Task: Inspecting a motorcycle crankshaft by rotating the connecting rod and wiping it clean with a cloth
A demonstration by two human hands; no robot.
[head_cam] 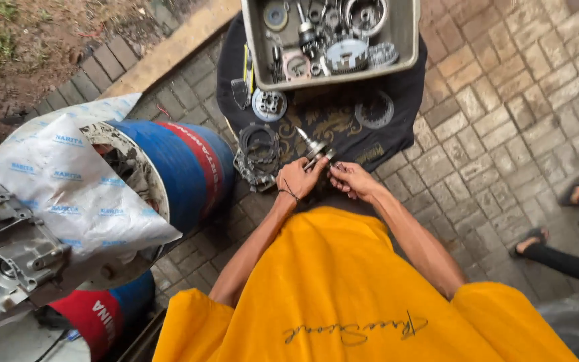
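Shirt: yellow shirt [343,288] filling the foreground.
Left hand [297,178]: fingers curling closed around the metal shaft [313,149].
Right hand [350,179]: fingertips pinching the shaft's lower end, above the black cloth [397,114].
Tray: grey tray [407,33] holding gears and engine parts.

Yellow shirt [343,281], black gold-patterned cloth [333,124], blue-and-red drum [182,164], grey tray [407,30], silver shaft [313,147].

Both hands, left [297,178] and right [351,179], gripping a metal shaft [313,149] over a dark cloth [397,114], near a parts tray [407,33].
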